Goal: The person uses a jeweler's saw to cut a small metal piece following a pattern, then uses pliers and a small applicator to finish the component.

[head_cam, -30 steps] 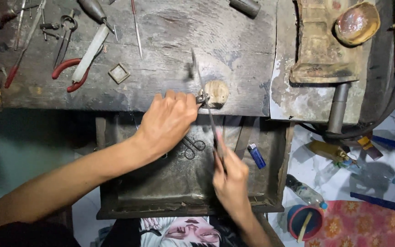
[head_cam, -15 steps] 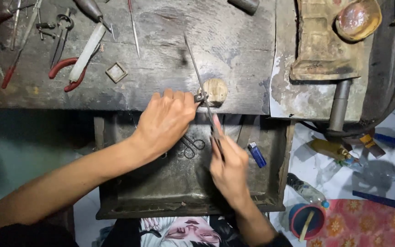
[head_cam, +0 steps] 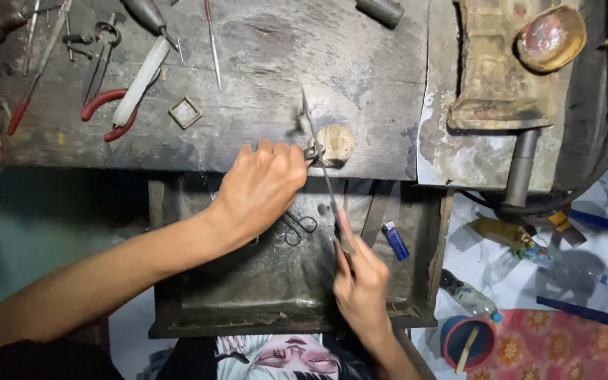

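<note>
Pinched in left hand (head_cam: 262,186) — small metal piece (head_cam: 312,151); file (head_cam: 324,176) across it.

head cam | looks straight down | close over workbench (head_cam: 262,77)

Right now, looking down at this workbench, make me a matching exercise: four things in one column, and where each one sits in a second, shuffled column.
Things:
1. red-handled pliers
2. blue lighter
3. round copper bowl
4. plastic bottle

Places:
A. on the floor, right of the tray
B. bench top, far left
C. inside the dark tray under the bench
D. top right, on the rusty block

Pairs: 1-B, 2-C, 3-D, 4-A
</note>
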